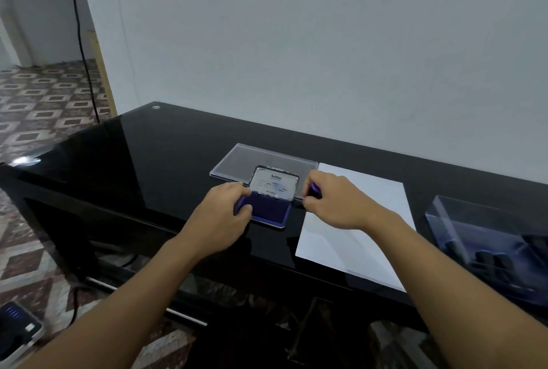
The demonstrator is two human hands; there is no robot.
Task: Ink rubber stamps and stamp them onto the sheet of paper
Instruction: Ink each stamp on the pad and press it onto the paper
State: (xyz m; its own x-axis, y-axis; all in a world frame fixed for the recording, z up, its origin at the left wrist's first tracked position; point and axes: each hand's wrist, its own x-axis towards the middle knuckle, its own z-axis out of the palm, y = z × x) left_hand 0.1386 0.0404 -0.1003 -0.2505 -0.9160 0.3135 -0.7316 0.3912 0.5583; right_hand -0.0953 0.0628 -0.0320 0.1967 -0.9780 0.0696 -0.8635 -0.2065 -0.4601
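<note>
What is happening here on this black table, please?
A person is getting ready to stamp. The left hand steadies an open blue ink pad, its lid raised. The right hand holds a small purple stamp just beside the pad. The white sheet of paper lies to the right and looks unmarked. A clear tray with more stamps sits at the far right.

Two bare arms reach in from the bottom. The left hand (221, 214) and right hand (336, 202) wear no sleeves, gloves, rings or watch.
</note>
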